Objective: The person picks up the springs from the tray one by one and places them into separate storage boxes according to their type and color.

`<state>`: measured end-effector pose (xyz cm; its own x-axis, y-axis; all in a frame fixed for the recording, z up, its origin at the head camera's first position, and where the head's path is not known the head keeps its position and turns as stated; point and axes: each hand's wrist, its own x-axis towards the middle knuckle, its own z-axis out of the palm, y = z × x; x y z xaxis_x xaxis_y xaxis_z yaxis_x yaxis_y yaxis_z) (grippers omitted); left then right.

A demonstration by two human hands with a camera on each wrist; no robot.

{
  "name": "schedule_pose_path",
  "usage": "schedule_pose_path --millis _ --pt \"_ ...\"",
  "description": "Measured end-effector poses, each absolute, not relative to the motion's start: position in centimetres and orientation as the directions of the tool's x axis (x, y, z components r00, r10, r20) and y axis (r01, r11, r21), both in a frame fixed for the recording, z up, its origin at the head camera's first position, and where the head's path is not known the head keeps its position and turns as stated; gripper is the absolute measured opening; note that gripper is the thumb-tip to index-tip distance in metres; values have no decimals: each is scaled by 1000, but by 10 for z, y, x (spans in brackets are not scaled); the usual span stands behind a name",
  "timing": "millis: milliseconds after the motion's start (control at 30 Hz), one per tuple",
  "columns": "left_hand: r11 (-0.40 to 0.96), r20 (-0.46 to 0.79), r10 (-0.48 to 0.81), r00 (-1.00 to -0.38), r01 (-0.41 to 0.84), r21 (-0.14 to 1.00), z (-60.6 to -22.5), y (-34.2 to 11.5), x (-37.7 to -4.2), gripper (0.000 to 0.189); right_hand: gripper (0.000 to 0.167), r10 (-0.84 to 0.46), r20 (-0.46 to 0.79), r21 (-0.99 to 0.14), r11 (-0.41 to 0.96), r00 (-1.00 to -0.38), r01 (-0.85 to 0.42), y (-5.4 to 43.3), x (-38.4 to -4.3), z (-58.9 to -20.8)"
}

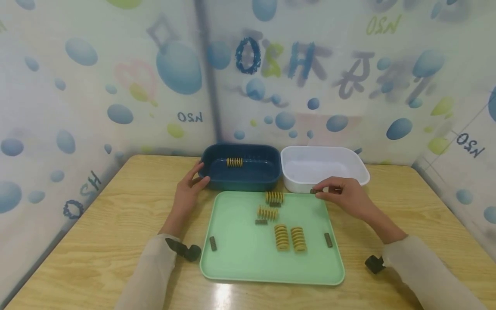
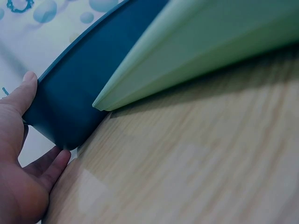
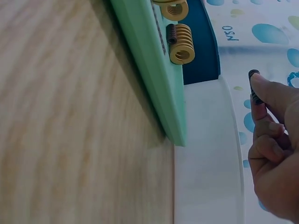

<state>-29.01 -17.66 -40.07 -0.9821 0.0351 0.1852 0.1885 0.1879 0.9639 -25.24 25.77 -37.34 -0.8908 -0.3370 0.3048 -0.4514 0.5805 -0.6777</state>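
My right hand [image 1: 346, 196] pinches a small dark spring [image 1: 316, 191] between thumb and fingertips, held above the front rim of the white bin [image 1: 287, 183]. In the right wrist view the same dark spring [image 3: 254, 87] stands out against the wall. With fairly straight fingers, my left hand [image 1: 187, 191] touches the left end of the dark blue bin [image 1: 240, 184], thumb toward the front. One yellow spring [image 1: 234, 162] lies inside the blue bin. On the green tray [image 1: 240, 267] are several thick yellow springs [image 1: 281, 237] and several small dark springs [image 1: 328, 240].
Both bins stand side by side against the patterned wall [image 1: 248, 103], just behind the tray. The tray sits on a light wooden table [image 1: 97, 241]. One yellow spring [image 1: 274, 197] lies at the tray's back edge, close to the blue bin.
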Motion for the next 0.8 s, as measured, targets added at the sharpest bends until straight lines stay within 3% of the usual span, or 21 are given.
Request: schedule_pose_path --millis 567,800 --pt "195 192 37 -981 195 961 -399 -177 -288 53 17 -321 309 -686 577 -895 -444 253 -280 -363" --pt "185 193 34 -981 196 963 -400 -177 -289 53 17 -305 281 -649 638 -910 -414 252 -294 -362"
